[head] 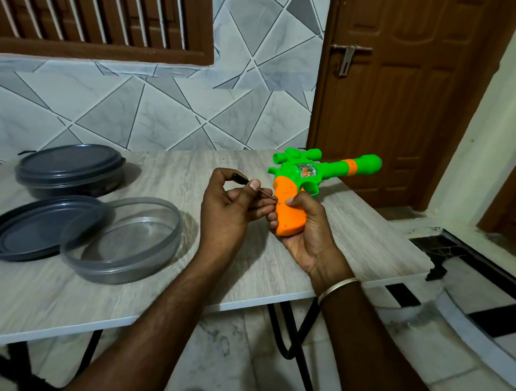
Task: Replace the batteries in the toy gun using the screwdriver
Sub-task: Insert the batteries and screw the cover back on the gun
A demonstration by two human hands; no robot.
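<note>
A green and orange toy gun (320,171) is held above the table, barrel pointing right. My right hand (305,230) grips its orange handle from below, thumb on the side. My left hand (229,209) pinches a small screwdriver (251,186) with a dark handle between thumb and fingers. The thin metal shaft slants down to the right, and its tip sits at a small screw on the orange handle. No batteries are visible.
On the wooden table (187,287), at left, stand a closed grey round container (71,169), a loose dark lid (33,230) and an open clear round container (124,242). The table's right edge lies just past the gun. A brown door (403,83) stands behind.
</note>
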